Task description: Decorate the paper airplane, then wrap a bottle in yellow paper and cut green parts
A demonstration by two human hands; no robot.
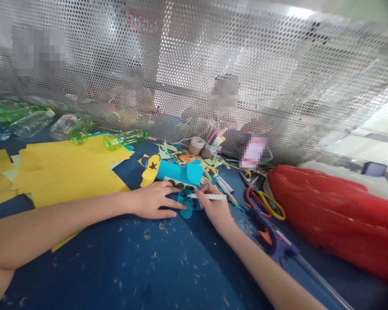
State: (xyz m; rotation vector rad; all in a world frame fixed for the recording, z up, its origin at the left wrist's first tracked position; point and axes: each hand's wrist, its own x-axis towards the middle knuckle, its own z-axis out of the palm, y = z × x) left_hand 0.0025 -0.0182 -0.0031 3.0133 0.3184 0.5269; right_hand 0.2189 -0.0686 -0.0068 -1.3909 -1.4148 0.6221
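Observation:
A blue paper airplane model [174, 171] with a yellow nose piece [152, 168] lies in front of me. Dark ovals run along a pale strip on its side, and a black star marks the yellow piece. On the near blue wing [185, 207] there is another black star. My left hand [153, 200] lies flat with fingers spread, its fingertips at that wing and the model's side. Between the fingers of my right hand [213, 206] is a white marker [210, 196], its tip at the star on the wing.
Yellow paper sheets [74, 172] and plastic bottles [126, 138] lie to the left. Paper scraps and cups of pens [210, 148] stand by the perforated metal screen [187, 56]. Scissors [260, 202], a glue gun [280, 239] and a red plastic bag [336, 219] occupy the right.

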